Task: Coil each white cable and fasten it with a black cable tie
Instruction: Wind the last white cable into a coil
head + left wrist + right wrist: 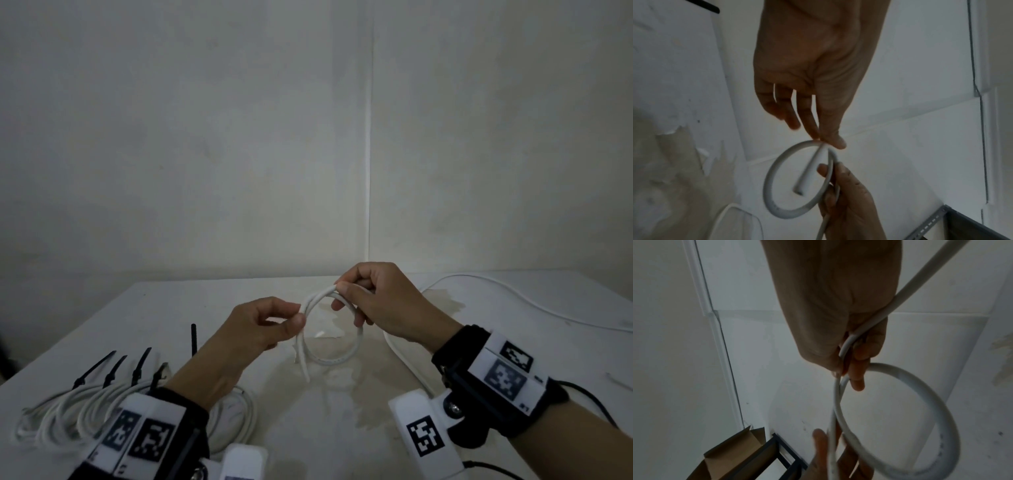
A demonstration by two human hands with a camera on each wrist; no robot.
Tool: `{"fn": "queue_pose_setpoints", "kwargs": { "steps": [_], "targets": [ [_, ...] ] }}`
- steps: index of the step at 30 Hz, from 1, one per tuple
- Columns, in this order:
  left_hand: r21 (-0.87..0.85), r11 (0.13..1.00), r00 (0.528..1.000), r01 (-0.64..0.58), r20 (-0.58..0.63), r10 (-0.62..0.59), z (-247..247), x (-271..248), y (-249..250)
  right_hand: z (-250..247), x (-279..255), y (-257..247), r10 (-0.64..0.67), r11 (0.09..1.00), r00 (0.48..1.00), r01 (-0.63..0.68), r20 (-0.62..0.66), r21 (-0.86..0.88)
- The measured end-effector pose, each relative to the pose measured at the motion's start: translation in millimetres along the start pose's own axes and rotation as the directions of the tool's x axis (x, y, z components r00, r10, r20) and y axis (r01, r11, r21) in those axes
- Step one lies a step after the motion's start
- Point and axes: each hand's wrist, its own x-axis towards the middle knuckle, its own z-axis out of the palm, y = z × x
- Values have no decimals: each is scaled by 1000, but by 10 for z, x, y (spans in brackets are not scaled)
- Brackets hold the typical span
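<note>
coiling step. my left hand [263, 325] pinches the white cable [342, 358] loop's left side, my right hand [380, 301] grips its top, held above the table [342, 428]. next: wind in the trailing slack, then fetch the loose black cable tie [194, 339].

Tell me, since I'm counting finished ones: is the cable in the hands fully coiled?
Partly coiled. The white cable forms a loop between the left hand and right hand, but its tail trails loose across the table.

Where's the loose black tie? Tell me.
In the head view, the loose tie lies on the table left of centre, just beyond the left hand, right of the tied coils.
</note>
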Motion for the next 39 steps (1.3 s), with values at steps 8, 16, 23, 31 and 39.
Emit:
{"fn": "queue_pose_setpoints", "kwargs": {
  "steps": [8,16,23,31,39],
  "targets": [
    [3,995,995,-95,39,95,224,-11,56,16,-41,30,-16,999,999,18,-51,44],
    [378,876,923,-299,-118,365,222,75,-42,6,-63,20,-6,999,1000,5,-22,-47],
    [589,730,844,-348,-143,517,234,164,-114,51,-100,28,49,998,998,-47,29,-50],
    [689,576,805,-439,18,593,142,204,-201,16,-136,75,121,982,992,-126,44,138],
    [254,935,968,-248,108,228,209,90,-88,-45,-105,122,26,997,1000,-26,-3,74]
  ]
}}
